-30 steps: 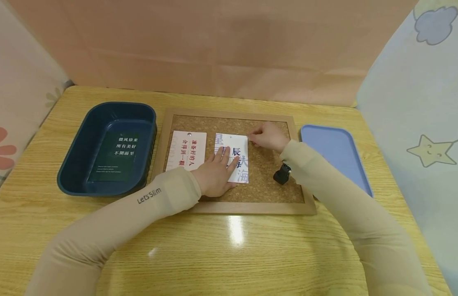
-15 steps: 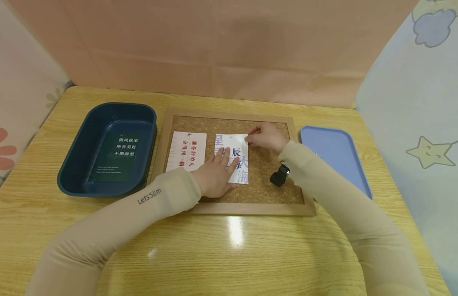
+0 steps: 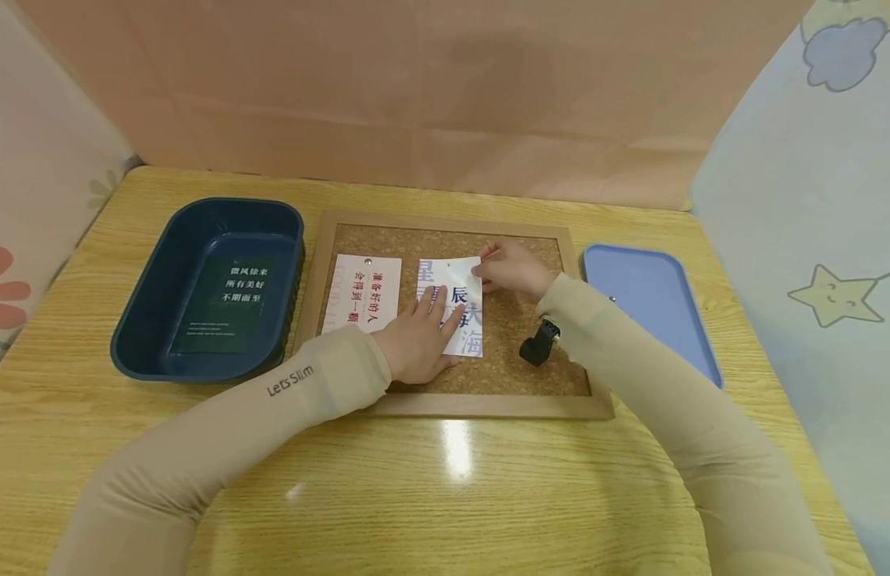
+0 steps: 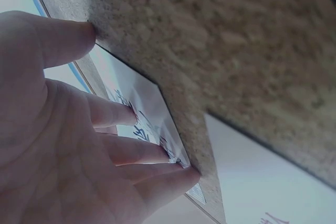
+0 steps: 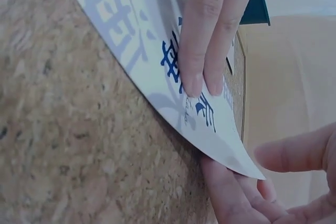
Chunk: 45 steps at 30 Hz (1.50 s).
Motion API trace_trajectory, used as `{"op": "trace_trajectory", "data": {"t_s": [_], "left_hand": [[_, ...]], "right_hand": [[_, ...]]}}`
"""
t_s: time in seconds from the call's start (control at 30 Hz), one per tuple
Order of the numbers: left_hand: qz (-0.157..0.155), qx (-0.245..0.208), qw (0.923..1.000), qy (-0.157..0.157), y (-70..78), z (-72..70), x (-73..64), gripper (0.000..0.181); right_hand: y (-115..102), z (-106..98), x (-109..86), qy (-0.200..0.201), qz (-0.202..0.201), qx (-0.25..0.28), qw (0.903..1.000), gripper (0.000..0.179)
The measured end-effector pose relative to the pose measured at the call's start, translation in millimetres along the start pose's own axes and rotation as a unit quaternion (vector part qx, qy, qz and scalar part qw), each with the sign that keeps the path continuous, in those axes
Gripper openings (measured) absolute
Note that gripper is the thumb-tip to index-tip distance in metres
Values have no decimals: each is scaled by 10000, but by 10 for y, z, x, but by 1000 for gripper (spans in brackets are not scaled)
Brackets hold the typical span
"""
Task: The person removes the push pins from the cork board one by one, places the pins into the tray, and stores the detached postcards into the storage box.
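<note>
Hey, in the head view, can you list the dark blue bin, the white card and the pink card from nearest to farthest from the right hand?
1. White card: right at the right hand, corner lifted.
2. Pink card: left of the white card.
3. Dark blue bin: farthest left, beyond the pink card.

Shiny wood-grain table, bright patch of reflected light, peach back wall, pale right wall with smiling star and cloud, left wall with red flower
</note>
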<state>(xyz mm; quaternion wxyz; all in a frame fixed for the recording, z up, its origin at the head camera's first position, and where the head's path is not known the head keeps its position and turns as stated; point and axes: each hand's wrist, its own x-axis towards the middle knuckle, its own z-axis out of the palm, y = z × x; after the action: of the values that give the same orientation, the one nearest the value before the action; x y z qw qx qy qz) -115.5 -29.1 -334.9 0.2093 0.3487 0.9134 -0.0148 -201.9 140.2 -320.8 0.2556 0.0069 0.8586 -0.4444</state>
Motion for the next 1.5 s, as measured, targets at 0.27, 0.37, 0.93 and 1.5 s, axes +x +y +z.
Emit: {"op": "trace_trajectory", "data": {"t_s": [0.27,0.37,0.93,1.5], "left_hand": [[19,63,10000,37,-8,-18,0,72],[5,48,10000,35,-11,-20,2,72],[-11,54,10000,-30,-4,-32,-10,72],[4,-332,9994,-103,-51,-28,-11,75]], "right_hand": [[32,-7,23,28,92,469,9989,37],[31,-12,30,-13,139,562,9983,41],[33,-7,-19,-158,247,656,9974,35],[123,0,25,-78,307,856,9958,41]]}}
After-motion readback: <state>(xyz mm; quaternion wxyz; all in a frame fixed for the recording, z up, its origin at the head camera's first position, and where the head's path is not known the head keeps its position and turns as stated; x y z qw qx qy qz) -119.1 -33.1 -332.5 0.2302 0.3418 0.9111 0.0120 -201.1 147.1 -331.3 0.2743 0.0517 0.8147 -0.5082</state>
